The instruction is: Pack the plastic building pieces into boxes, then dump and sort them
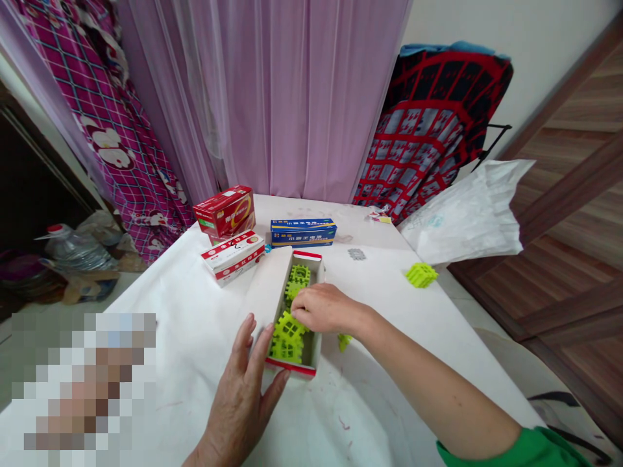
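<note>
Right hand (324, 310), frame middle, fingers pinching green plastic grid block (287, 324) inside open white-and-red cardboard box (265, 292). Left hand (243, 389) flat, fingers spread, steadying box edge. Best press block down gently, flat.

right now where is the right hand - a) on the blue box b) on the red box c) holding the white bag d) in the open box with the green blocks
d: the right hand reaches into the open box, fingers on the green blocks, while the left hand steadies the box's side.
</note>
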The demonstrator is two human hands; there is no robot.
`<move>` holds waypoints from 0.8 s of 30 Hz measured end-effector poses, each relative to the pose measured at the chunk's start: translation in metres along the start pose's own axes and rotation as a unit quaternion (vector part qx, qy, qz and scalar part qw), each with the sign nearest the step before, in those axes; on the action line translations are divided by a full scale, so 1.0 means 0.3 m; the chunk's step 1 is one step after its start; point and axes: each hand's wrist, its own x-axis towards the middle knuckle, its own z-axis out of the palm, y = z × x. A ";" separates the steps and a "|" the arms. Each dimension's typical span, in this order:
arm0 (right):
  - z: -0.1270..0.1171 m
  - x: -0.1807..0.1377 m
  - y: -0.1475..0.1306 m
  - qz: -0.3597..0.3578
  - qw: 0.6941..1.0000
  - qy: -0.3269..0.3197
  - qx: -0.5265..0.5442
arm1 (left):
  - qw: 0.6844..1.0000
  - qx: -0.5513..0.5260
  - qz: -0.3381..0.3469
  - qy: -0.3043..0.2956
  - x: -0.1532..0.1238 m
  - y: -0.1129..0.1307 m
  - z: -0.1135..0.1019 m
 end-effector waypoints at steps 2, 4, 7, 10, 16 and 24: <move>0.007 0.006 0.009 0.032 0.999 0.019 -0.023 | 1.000 0.001 -0.001 0.002 0.001 0.000 0.001; -0.002 0.006 0.030 0.077 0.995 0.054 -0.034 | 1.000 0.001 -0.001 0.002 0.001 0.000 0.001; -0.036 -0.016 0.090 0.140 0.985 0.103 -0.012 | 1.000 -0.002 -0.002 0.000 0.001 0.002 0.000; -0.054 -0.062 0.180 0.204 0.971 0.124 0.004 | 1.000 -0.002 -0.005 0.006 0.001 0.002 0.000; 0.083 -0.175 0.325 0.208 0.975 0.033 0.067 | 1.000 0.001 0.006 0.014 -0.001 -0.007 0.013; 0.233 -0.239 0.400 0.091 0.987 0.053 0.125 | 1.000 0.024 0.017 0.004 0.003 -0.010 0.013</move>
